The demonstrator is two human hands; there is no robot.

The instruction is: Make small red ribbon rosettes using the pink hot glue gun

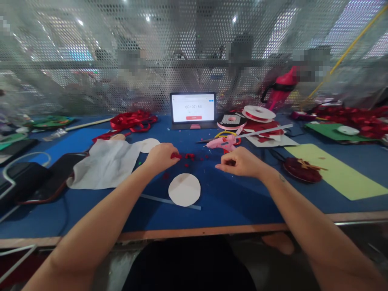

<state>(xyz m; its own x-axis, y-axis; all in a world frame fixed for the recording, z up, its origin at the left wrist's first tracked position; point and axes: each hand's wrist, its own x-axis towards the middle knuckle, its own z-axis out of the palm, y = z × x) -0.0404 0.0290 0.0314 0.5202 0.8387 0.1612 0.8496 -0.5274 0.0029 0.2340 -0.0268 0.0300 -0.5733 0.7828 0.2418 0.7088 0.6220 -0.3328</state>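
Note:
My left hand point(162, 157) is closed, with a small dark red scrap point(175, 155) at its fingertips. Several more red bits point(190, 156) lie on the blue table between my hands. My right hand point(239, 162) has its fingers curled in, and nothing shows between them. Just beyond it stands a pink glue gun point(222, 143), a clear glue stick point(266, 130) reaching back from it. A white round disc point(184, 189) lies in front of me, over a pale translucent strip point(194, 207). Another white disc point(149, 145) is partly behind my left hand.
A tablet point(193, 108) showing a timer stands at the back, before a perforated metal screen point(188, 72). Ribbon spools point(259, 113) and scissors point(206, 141) lie right of it. White cloth point(106, 165) and a phone point(57, 178) are left; yellow sheet point(342, 173) is right.

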